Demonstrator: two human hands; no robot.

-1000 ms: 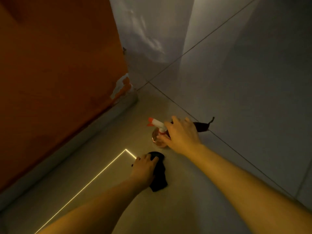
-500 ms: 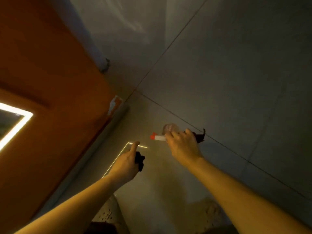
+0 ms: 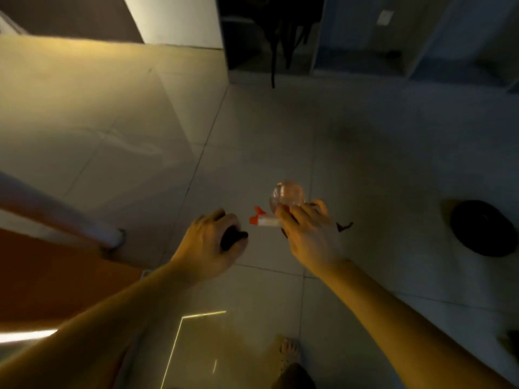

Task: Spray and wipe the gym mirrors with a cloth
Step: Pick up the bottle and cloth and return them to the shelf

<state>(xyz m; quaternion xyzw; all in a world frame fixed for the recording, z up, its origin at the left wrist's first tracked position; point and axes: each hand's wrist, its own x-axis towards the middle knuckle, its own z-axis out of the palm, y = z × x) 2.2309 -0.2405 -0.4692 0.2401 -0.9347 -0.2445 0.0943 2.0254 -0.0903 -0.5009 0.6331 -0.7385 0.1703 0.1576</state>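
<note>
At the lower left of the frame an orange wall (image 3: pixel 42 276) is seen, with a pale pole (image 3: pixel 56 214) above it. Just left of the middle, the left hand (image 3: pixel 207 240) is held out over the tiled floor (image 3: pixel 252 136). Its fingers are curled tight round a dark cloth (image 3: pixel 233 240), which is bunched up inside the fist. Just beside it, in the middle, the spray bottle (image 3: pixel 286 196) is gripped by the right hand (image 3: pixel 309 234). The fingers are wrapped round its neck, and its red tip is pointed to the left, toward the cloth. Far to the right, a dark round thing (image 3: pixel 483 228) is lying on the floor.

No mirror can be made out here, so it seems the tools are only being carried and nothing is sprayed or wiped yet. For the next move, a mirror needs to be faced, the red tip needs to be turned to the glass, and the trigger needs to be squeezed. Then the cloth can be rubbed over the wet glass.
</note>
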